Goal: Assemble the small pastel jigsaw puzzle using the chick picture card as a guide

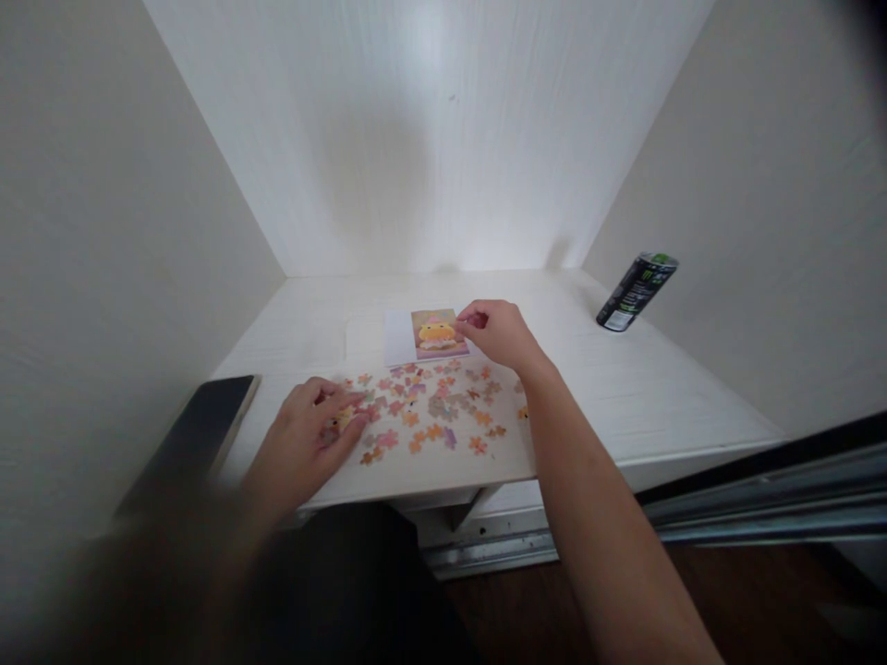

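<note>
Your left hand (315,432) lies palm-down on the white desk (624,388), fingers spread loosely and flat over the near-left edge of the scattered jigsaw pieces (430,411). Its fingertips touch a few pieces at about 3 o'clock from the palm; it grips nothing that you can make out.

Your right hand (500,334) sits farther back, at roughly 1 o'clock from the left one, with the fingers curled in and the thumb and forefinger pinched together at the right edge of the picture card (436,334). Whether they nip a small piece or only the card's edge I cannot tell.

The card shows a yellow figure on a pink ground and lies flat beside a white sheet (398,338), touching it on the left. The loose pieces, pink, orange and grey, spread across the desk just in front of the card, between your two hands.

A dark phone (198,434) lies at 9 o'clock from the left hand, near the desk's left edge. A black and green drink can (636,292) stands at 2 o'clock, well apart, close to the right wall.
</note>
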`<state>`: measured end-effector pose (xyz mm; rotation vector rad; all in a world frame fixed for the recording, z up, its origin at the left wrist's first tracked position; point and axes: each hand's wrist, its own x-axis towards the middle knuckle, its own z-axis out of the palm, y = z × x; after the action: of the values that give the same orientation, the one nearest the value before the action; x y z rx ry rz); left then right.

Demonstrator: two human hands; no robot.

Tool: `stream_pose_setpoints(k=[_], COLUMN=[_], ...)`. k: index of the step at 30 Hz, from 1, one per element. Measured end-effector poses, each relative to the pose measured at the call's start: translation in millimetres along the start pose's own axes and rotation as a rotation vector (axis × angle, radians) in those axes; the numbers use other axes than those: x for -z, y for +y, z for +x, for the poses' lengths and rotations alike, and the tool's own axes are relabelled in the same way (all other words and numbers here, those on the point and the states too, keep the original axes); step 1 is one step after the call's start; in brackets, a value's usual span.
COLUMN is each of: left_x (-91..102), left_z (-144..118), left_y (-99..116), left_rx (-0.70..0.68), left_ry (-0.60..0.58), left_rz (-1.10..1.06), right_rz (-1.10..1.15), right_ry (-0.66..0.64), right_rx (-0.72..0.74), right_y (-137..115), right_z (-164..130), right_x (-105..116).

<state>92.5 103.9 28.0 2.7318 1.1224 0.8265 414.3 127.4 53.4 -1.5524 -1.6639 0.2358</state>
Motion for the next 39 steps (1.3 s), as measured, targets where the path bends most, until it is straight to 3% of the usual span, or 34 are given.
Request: stream_pose_setpoints(k=[6,10,20,29,39], left_x=[-11.4,-9.9,4.2,3.4,1.5], left_z=[7,7,-6,-7,-7], left_y=[-5,-2,-1,3,-1], left_rx=[-0.017,0.038,0.184,0.052,0.111], left_ry=[-0.033,-0.076,-0.007,-0.040,-0.049], left_rz=[0.026,0.009,-0.158,-0.094,-0.079], right_rz=[0.012,-0.008,0.065,0.174,0.311], right_ry=[0.615,0.806,0.863,0.880,0.912], right_rx=[-0.185,-0.302,-0.367,-0.449,-0.436], right_y=[12,20,19,37,42], right_z=[9,10,9,14,18], right_x=[15,22,20,15,10])
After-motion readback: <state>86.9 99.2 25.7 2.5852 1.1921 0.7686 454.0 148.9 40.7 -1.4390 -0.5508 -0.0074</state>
